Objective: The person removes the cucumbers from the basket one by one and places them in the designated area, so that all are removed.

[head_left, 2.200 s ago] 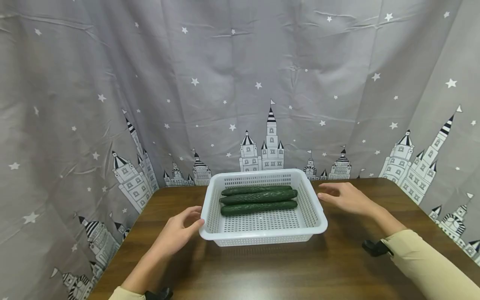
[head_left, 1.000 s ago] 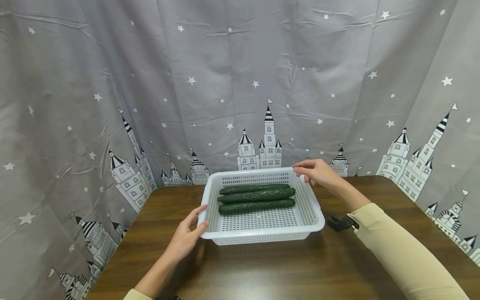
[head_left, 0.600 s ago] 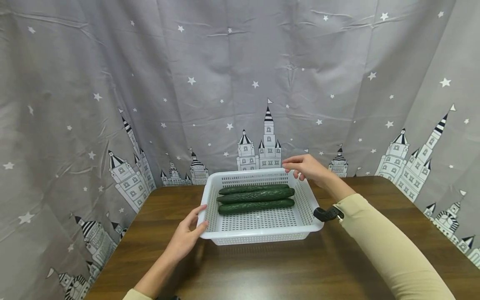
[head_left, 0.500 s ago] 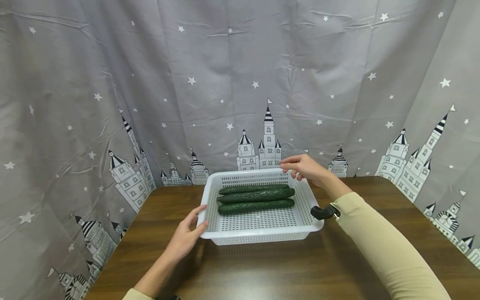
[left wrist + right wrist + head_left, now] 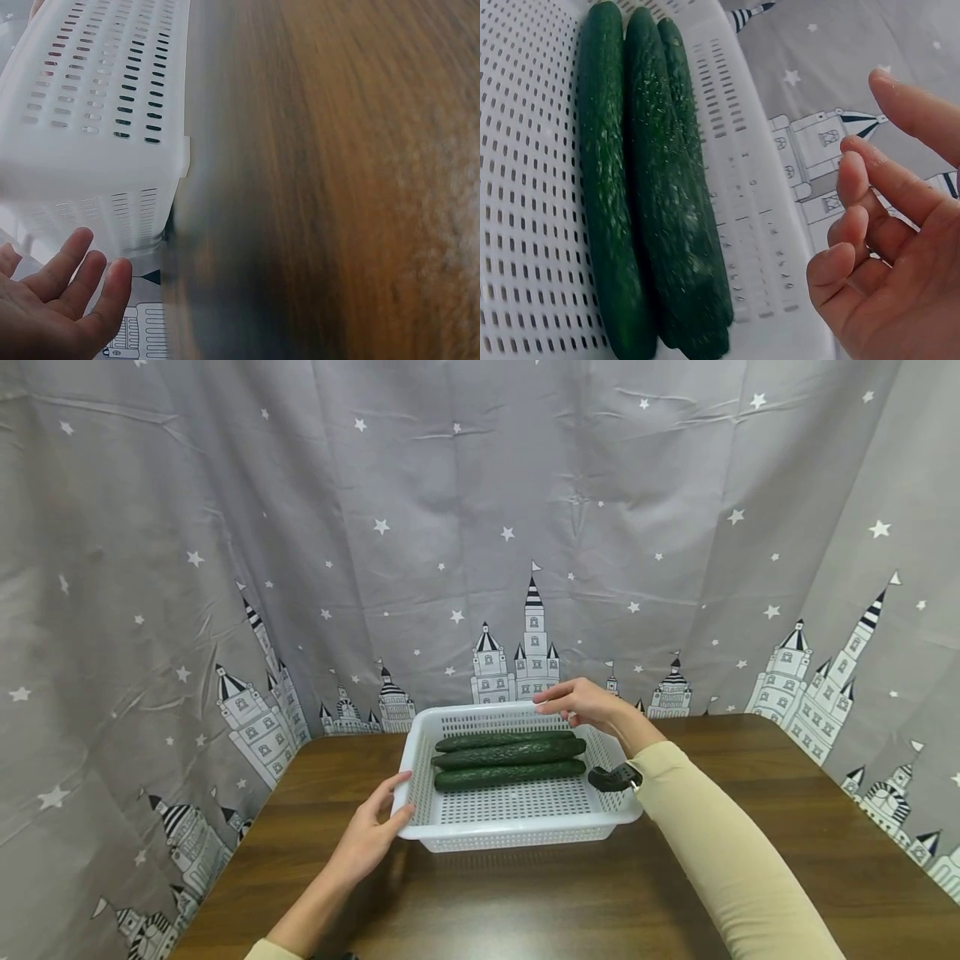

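Observation:
A white perforated plastic basket (image 5: 517, 837) stands on the table with three dark green cucumbers (image 5: 510, 775) lying side by side in it. My left hand (image 5: 365, 839) is at its left side, thumb and forefinger tips on the rim. Its other fingers spread loosely near the outer wall in the left wrist view. My right hand (image 5: 588, 703) hovers at the back rim, right of the middle, holding nothing. In the right wrist view, its fingers (image 5: 892, 176) bend loosely just beyond the rim, beside the cucumbers.
The brown wooden table (image 5: 480, 902) extends to the front and both sides of the basket. A grey curtain (image 5: 420, 485) printed with stars and castles hangs right behind the table. A black wrist strap (image 5: 611, 778) on my right arm overlaps the basket's right side in the head view.
My right hand has risen from the basket's right side to its back rim and moved left along it. My left hand has come onto the left rim and stayed there.

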Motion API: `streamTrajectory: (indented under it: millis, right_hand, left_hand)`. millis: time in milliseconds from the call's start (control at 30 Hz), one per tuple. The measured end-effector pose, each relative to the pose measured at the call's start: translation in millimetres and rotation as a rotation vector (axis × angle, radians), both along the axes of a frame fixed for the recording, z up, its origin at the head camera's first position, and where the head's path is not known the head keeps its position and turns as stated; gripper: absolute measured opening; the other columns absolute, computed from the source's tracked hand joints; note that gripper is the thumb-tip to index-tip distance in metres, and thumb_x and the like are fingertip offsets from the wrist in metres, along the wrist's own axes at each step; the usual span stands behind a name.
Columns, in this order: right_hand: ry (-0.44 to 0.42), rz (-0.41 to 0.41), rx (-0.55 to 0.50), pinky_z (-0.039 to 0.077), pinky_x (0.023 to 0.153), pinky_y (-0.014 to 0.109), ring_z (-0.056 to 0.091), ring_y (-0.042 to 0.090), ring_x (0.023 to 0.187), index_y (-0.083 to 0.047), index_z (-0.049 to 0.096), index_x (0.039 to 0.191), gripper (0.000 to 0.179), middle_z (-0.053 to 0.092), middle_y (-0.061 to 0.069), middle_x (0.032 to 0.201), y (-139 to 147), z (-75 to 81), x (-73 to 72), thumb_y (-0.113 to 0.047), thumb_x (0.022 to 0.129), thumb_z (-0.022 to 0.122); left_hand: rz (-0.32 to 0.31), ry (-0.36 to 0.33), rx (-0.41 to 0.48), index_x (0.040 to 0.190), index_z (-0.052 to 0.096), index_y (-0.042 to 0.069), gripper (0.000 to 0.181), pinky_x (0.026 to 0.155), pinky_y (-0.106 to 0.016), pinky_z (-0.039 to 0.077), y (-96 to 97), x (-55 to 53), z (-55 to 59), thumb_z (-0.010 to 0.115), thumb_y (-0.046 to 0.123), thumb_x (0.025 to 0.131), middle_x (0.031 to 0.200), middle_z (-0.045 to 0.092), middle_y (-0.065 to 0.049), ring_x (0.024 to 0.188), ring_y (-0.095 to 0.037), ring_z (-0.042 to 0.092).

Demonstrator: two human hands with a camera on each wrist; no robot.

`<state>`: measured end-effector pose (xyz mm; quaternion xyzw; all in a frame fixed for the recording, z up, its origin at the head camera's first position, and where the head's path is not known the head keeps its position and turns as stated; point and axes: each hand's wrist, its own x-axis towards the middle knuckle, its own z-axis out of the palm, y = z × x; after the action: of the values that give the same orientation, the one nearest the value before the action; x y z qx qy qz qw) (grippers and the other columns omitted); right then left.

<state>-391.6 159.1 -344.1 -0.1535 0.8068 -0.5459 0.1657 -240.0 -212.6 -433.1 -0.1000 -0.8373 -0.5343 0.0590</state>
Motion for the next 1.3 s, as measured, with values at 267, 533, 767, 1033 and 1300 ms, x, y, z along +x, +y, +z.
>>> streamTrajectory:
  millis: [267, 533, 767, 1033, 1300]
  right_hand:
    - [0.007, -0.008, 0.042, 0.034, 0.063, 0.03, 0.036, 0.015, 0.065, -0.008, 0.064, 0.134, 0.049, 0.057, 0.01, 0.131, -18, -12.9, -10.6, -0.026, 0.09, 0.075]
    - [-0.045, -0.026, 0.06, 0.03, 0.062, 0.031, 0.028, 0.013, 0.058, -0.009, 0.069, 0.129, 0.045, 0.064, 0.007, 0.13, -31, -28.5, -14.0, -0.026, 0.088, 0.078]
    - [-0.028, -0.06, 0.102, 0.031, 0.064, 0.033, 0.037, 0.016, 0.066, -0.015, 0.077, 0.117, 0.037, 0.064, 0.005, 0.134, -36, -40.7, -15.2, -0.03, 0.084, 0.081]
    - [0.026, -0.059, 0.131, 0.027, 0.116, 0.057, 0.04, 0.036, 0.143, -0.006, 0.073, 0.121, 0.039, 0.063, 0.011, 0.139, -36, -48.4, -15.1, -0.025, 0.087, 0.077]
    - [0.053, -0.046, 0.222, 0.036, 0.113, 0.051, 0.049, 0.035, 0.136, -0.009, 0.078, 0.112, 0.033, 0.068, 0.01, 0.13, -40, -55.3, -14.6, -0.024, 0.084, 0.081]
  left_hand:
    - [0.007, 0.001, -0.004, 0.149, 0.046, 0.012, 0.052, 0.085, -0.028, 0.049, -1.3, 1.0, 0.1, 0.061, 0.013, 0.1, 0.132, 0.063, -0.023, 0.114, -0.026, 0.061]
    - [0.007, 0.012, -0.012, 0.149, 0.046, 0.012, 0.052, 0.086, -0.03, 0.048, -1.7, -0.2, -2.2, 0.061, 0.014, 0.099, 0.13, 0.064, -0.023, 0.113, -0.026, 0.061]
    - [0.034, 0.001, -0.045, 0.149, 0.047, 0.016, 0.052, 0.093, -0.039, 0.046, -0.6, -0.8, -5.3, 0.062, 0.016, 0.099, 0.129, 0.065, -0.02, 0.113, -0.026, 0.06]
    - [0.041, 0.008, -0.058, 0.149, 0.047, 0.017, 0.052, 0.094, -0.042, 0.045, -0.5, -0.5, -5.0, 0.062, 0.017, 0.099, 0.128, 0.065, -0.02, 0.114, -0.026, 0.06]
    - [0.049, 0.014, -0.059, 0.149, 0.048, 0.018, 0.052, 0.095, -0.041, 0.044, -1.2, -0.5, -6.5, 0.062, 0.017, 0.099, 0.124, 0.067, -0.018, 0.112, -0.025, 0.06]
